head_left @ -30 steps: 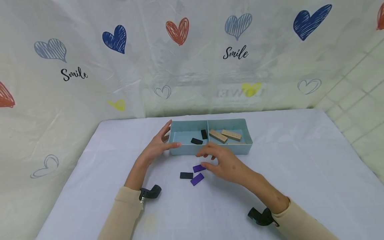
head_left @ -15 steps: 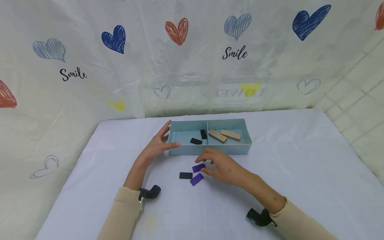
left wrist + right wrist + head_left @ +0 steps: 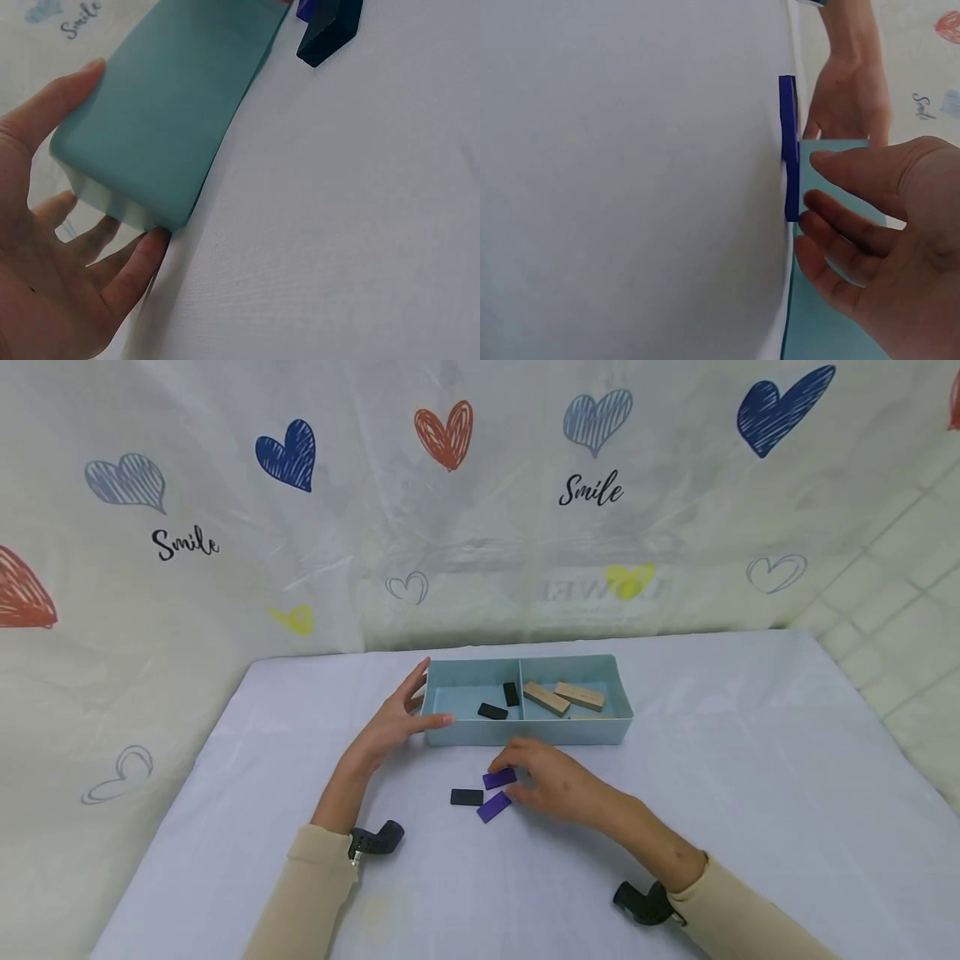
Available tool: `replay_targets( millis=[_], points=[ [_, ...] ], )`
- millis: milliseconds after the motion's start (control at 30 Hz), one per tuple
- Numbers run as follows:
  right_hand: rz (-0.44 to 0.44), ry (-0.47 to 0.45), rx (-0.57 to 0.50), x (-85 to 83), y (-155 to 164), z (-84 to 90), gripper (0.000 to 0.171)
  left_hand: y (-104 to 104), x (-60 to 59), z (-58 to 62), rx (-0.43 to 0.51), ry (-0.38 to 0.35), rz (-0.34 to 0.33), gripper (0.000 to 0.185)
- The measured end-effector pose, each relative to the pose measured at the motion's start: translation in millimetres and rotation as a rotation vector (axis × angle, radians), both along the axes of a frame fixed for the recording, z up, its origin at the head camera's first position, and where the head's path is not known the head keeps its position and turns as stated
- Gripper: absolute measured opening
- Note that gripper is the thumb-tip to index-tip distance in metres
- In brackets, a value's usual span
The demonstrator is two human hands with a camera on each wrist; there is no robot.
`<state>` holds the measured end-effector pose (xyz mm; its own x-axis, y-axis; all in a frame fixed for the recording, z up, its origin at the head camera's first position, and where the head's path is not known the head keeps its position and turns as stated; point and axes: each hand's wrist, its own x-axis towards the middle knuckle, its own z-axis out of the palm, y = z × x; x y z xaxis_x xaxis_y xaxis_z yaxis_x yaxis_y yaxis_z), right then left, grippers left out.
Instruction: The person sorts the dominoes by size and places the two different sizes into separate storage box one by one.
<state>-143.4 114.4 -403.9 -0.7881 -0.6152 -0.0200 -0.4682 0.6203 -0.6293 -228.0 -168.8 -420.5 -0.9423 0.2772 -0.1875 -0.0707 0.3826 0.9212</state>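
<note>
A light blue two-compartment box (image 3: 472,734) stands near the table's far edge. My left hand (image 3: 390,724) holds its left end, thumb over the front rim and fingers against the end wall (image 3: 142,210). Just in front of the box, my right hand (image 3: 558,783) hovers at an upper purple block (image 3: 498,780), thumb and fingers on either side of it. In the right wrist view a gap shows between the thumb (image 3: 855,169) and fingers, with nothing pinched. A lower purple block (image 3: 493,807) and a black block (image 3: 467,797) lie close by.
Two black blocks, one of them a lower black block (image 3: 492,712), lie in the box's left compartment. Several wooden blocks (image 3: 580,697) lie in the right one. A divider (image 3: 521,681) separates them. White cloth (image 3: 750,760) covers the table, and a printed curtain (image 3: 510,527) hangs behind.
My right hand has come down and slightly toward me from the box's front wall to the upper purple block, its fingers closer around it. The left hand stays on the box.
</note>
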Motion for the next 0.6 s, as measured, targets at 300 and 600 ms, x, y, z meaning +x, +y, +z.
replay_targets(
  millis=[300, 600],
  points=[
    [-0.013, 0.03, 0.076, -0.1, -6.5, -1.8, 0.043, -0.7, -1.1, -1.4, 0.007, 0.001, -0.005, 0.101],
    [0.008, 0.058, 0.078, -2.2, -8.8, -3.6, 0.042, -1.0, -0.3, -2.7, 0.005, 0.0, -0.006, 0.1]
  ],
)
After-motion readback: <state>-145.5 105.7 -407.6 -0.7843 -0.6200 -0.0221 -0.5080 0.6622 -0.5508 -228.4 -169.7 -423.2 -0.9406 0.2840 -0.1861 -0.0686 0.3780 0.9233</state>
